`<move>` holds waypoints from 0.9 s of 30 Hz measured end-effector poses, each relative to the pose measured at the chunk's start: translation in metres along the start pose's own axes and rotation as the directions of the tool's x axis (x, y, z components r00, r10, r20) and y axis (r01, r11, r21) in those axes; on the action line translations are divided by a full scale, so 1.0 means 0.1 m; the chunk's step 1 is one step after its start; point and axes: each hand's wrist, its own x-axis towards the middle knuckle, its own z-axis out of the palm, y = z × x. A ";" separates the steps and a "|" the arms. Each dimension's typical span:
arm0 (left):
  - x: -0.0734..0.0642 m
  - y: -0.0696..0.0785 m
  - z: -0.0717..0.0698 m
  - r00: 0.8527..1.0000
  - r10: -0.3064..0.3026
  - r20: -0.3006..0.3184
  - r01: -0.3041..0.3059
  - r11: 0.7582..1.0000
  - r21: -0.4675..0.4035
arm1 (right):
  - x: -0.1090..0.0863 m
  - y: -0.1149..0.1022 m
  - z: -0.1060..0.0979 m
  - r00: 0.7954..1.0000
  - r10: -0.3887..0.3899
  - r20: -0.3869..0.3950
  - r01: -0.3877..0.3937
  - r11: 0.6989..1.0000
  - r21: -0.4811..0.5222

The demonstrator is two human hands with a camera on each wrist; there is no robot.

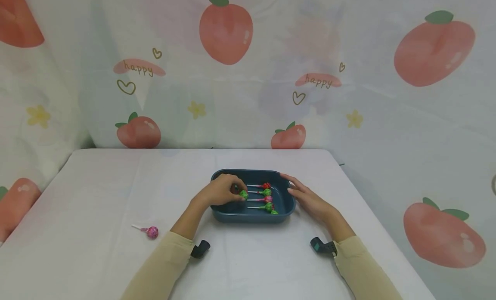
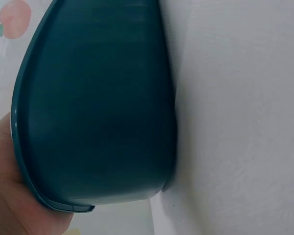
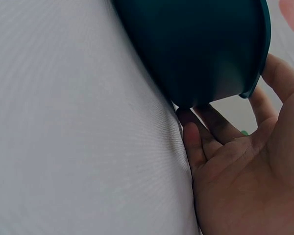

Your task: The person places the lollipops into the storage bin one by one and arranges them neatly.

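Note:
My left hand [image 1: 222, 190] reaches into a dark teal tray [image 1: 248, 218] and pinches a lollipop with a green wrapped head [image 1: 243, 194] between thumb and fingers; its stick is hidden by the hand. Beside it in the tray, several lollipops lie with their sticks to the left, among them a red one [image 1: 266, 185] and a pink one [image 1: 268, 199]. At the tray's right end, my right hand [image 1: 310, 201] touches the rim with its fingers spread. The right wrist view shows lower fingers [image 3: 201, 147] at the foot of the tray's wall.
A pink lollipop [image 1: 153, 232] lies on the white tablecloth [image 1: 97, 192], left of the left forearm. Dark wrist cameras sit at both cuffs. Behind the table hangs a curtain [image 1: 248, 89] printed with peaches.

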 end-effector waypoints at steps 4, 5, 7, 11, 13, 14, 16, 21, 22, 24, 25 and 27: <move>-0.01 0.00 0.01 1.000 -0.003 -0.003 0.003 1.000 0.022 | 0.01 0.01 0.00 1.000 0.003 0.000 -0.003 1.000 -0.001; -0.01 0.00 0.01 1.000 -0.002 -0.004 0.002 1.000 0.029 | 0.01 0.01 0.00 1.000 0.003 0.000 -0.003 1.000 0.000; -0.02 0.00 0.01 1.000 0.003 -0.008 -0.003 0.999 0.044 | 0.01 0.02 0.00 1.000 0.004 0.000 -0.004 1.000 0.003; -0.01 -0.01 0.03 1.000 0.006 -0.020 -0.005 0.998 0.069 | 0.02 0.02 -0.01 1.000 0.004 0.000 -0.004 1.000 0.004; -0.01 -0.01 0.03 1.000 0.007 -0.023 -0.005 0.997 0.078 | 0.02 0.03 -0.01 1.000 0.001 0.001 -0.001 1.000 0.007; -0.01 -0.02 0.04 1.000 0.006 -0.022 -0.004 0.996 0.084 | 0.02 0.03 -0.01 1.000 0.000 0.001 0.000 1.000 0.011; -0.01 -0.01 0.04 1.000 0.008 -0.021 -0.006 0.996 0.091 | 0.02 0.03 -0.01 1.000 -0.006 0.002 0.006 1.000 0.015; -0.02 0.00 0.04 1.000 0.010 -0.019 -0.009 0.995 0.094 | 0.01 0.03 0.00 1.000 -0.007 0.005 0.006 1.000 0.007; -0.02 0.00 0.04 1.000 0.010 -0.020 -0.008 0.995 0.096 | 0.01 0.03 0.00 1.000 -0.005 0.005 0.005 1.000 0.006; -0.02 -0.01 0.05 1.000 0.008 -0.021 -0.006 0.995 0.101 | 0.00 0.02 0.00 1.000 -0.004 0.006 0.004 1.000 0.001; -0.02 -0.01 0.05 1.000 0.007 -0.021 -0.004 0.994 0.105 | 0.00 0.02 0.00 1.000 -0.004 0.005 0.004 1.000 0.003; -0.01 -0.01 0.06 1.000 -0.007 -0.020 0.010 0.994 0.113 | 0.00 0.01 0.00 1.000 -0.003 0.002 0.003 1.000 0.004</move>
